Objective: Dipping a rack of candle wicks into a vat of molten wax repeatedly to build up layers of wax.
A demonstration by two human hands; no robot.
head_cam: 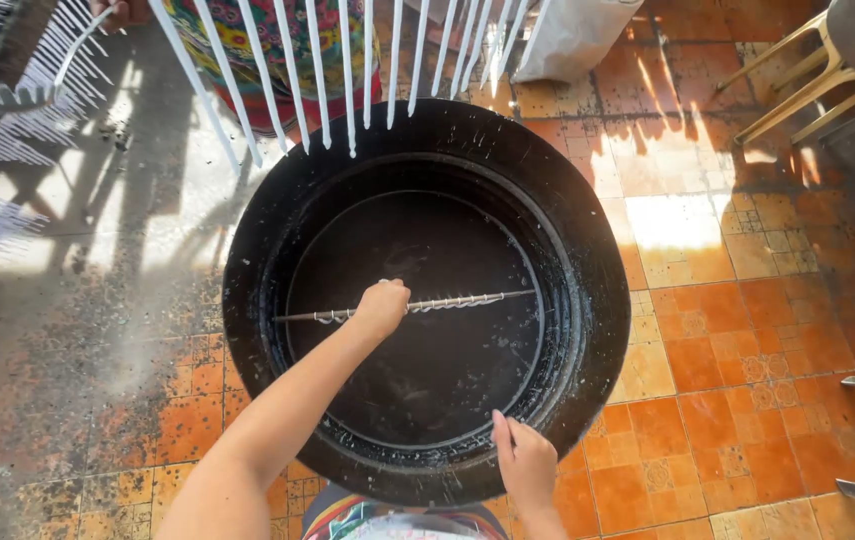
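A big black tyre (587, 250) lies flat on the tiled floor, its dark hollow facing up. A thin metal rod (467, 299) with a wire coil wound along it spans the opening from left to right. My left hand (382, 308) is closed around the rod near its middle, the arm reaching in from the lower left. My right hand (524, 462) grips the tyre's near rim, thumb lying along the inner edge.
White spokes of a wire frame (317, 70) fan over the tyre's far side, with a person in colourful cloth (277, 40) behind them. A pale plastic chair (807, 70) stands at the top right and a white sack (577, 35) at the top. Orange tiles (737, 400) lie to the right.
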